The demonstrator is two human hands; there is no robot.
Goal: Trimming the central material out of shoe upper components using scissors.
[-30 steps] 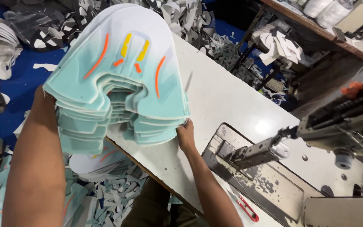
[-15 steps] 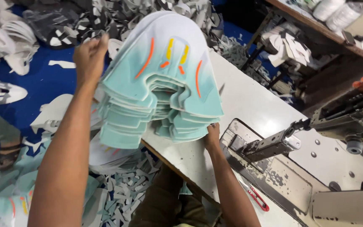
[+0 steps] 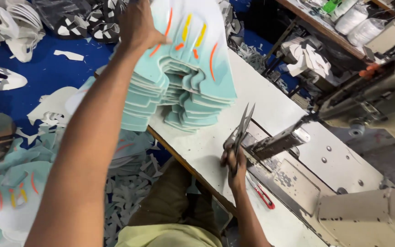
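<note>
Looking down from head height, we see a long white worktop [image 3: 275, 114] running diagonally across a workshop, its near edge trimmed in wood and its right end occupied by a beige sewing machine [image 3: 371, 105] whose metal bed plate [image 3: 298, 178] is set into the surface. Below the worktop lies a blue floor [image 3: 46, 68] strewn with white offcuts [image 3: 129, 192], further mint pieces [image 3: 14, 196] and black-and-white cut parts [image 3: 88, 23]; a small red-handled tool [image 3: 265, 196] lies on the worktop beside the plate. We find the stack of mint-green cut pieces [image 3: 184, 87], marked with orange and yellow stripes, standing at the worktop's near edge and partly overhanging it. The left hand [image 3: 138, 25] rests with fingers closed over the upper left part of the stack, gripping its top pieces. The right hand [image 3: 234, 162], well apart from the stack and to its right, is curled around the handle of thread snips [image 3: 242, 128], whose two blades point upward and stand slightly apart, just beside the machine's plate.
</note>
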